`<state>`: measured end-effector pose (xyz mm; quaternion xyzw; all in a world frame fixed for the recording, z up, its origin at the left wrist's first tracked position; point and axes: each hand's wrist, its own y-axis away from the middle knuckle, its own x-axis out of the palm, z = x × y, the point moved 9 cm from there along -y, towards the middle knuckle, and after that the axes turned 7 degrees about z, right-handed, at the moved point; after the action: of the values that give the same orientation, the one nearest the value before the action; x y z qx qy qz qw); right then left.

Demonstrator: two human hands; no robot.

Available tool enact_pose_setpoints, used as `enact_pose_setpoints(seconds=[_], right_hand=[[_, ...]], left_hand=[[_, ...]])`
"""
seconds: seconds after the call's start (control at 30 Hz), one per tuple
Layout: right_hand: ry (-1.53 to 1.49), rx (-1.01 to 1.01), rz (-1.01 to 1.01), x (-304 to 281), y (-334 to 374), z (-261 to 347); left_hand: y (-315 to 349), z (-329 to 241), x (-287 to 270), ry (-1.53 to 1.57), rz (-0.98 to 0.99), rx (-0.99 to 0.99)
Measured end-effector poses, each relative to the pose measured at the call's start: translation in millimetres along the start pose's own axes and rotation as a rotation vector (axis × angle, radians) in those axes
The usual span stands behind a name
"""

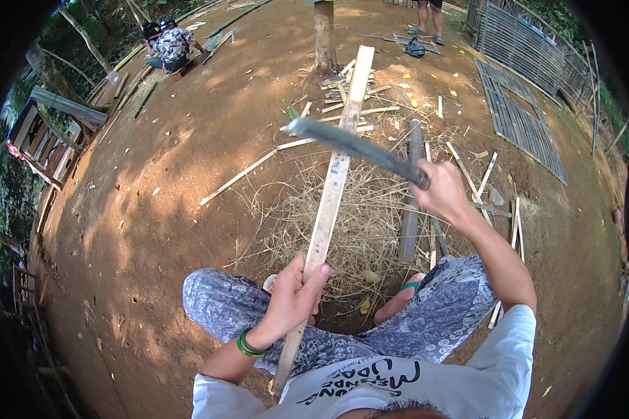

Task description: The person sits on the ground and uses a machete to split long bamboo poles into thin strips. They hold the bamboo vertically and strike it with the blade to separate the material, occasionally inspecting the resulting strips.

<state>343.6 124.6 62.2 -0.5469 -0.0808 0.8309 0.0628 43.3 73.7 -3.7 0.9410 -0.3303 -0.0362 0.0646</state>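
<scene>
- Two things are gripped: the left hand [295, 293], low in the centre of the frame, closes around a long pale bamboo strip [333, 183], thumb along its upper face.
- The strip slants from the person's lap at lower centre to the upper middle; dark specks mark its surface.
- The right hand [442, 188], right of centre, is clenched around the handle end of a long knife [360, 149]. Its blurred blade crosses over the strip; whether they touch cannot be told.
- Writing shows on the person's white shirt [426, 391], at bottom centre: bold black lettering in a loose, drawn style, with a smaller line of print beside it, partly bent by folds.
- A green bracelet [248, 343] circles the left wrist, above patterned blue-grey trousers [426, 311].
- Curly shavings [363, 227] heap beneath the strip, mid-frame, beside a dark pole [410, 209].
- At upper left, people [171, 47] sit low on the brown ground [154, 230]; a slatted panel [514, 122] lies at upper right.
</scene>
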Motion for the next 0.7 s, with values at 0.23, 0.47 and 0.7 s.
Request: enact_pose_setpoints(seconds=[0.23, 0.47, 0.7], right_hand=[[0.153, -0.247, -0.040, 10.5, -1.5, 48.9], [0.151, -0.154, 0.027, 15.3, -5.8, 39.6], [0.237, -0.397, -0.054, 15.2, 8.2, 57.4]], left_hand=[[-10.3, -9.2, 4.0, -0.010, 0.011, -0.010], [-6.9, -9.1, 10.9, -0.053, 0.011, -0.050], [-9.4, -6.4, 6.3, -0.077, 0.012, -0.017]])
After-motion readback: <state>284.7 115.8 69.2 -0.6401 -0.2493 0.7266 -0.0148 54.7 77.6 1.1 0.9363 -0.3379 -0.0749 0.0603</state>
